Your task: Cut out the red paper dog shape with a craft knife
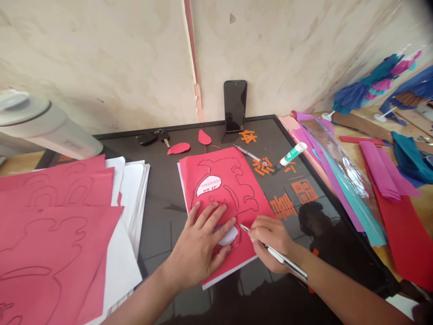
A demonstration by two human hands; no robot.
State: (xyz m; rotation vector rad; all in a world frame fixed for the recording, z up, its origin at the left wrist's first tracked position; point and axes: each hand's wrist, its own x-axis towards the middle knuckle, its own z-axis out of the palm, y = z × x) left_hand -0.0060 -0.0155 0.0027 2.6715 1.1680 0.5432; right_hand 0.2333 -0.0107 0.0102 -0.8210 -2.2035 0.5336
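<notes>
A sheet of red paper (219, 164) with a dark outline drawing lies on a stack of paper. An oval opening (209, 185) in it shows printed white paper beneath, and a second opening (228, 236) lies lower down, partly hidden by fingers. My left hand (199, 243) presses flat on the sheet, its fingers spread. With my right hand (272, 239) I grip a slim silver craft knife (287, 261) like a pen. Its tip touches or nearly touches the red paper by the lower opening's right edge.
Red cut-out pieces (179, 148), keys (164, 136) and an upright phone (235, 106) are at the back. A pen (251, 155) and glue stick (293, 154) sit right of the sheet. Drawn red sheets (43, 253) lie left, near a pale bottle (43, 124); coloured paper (399, 225) lies right.
</notes>
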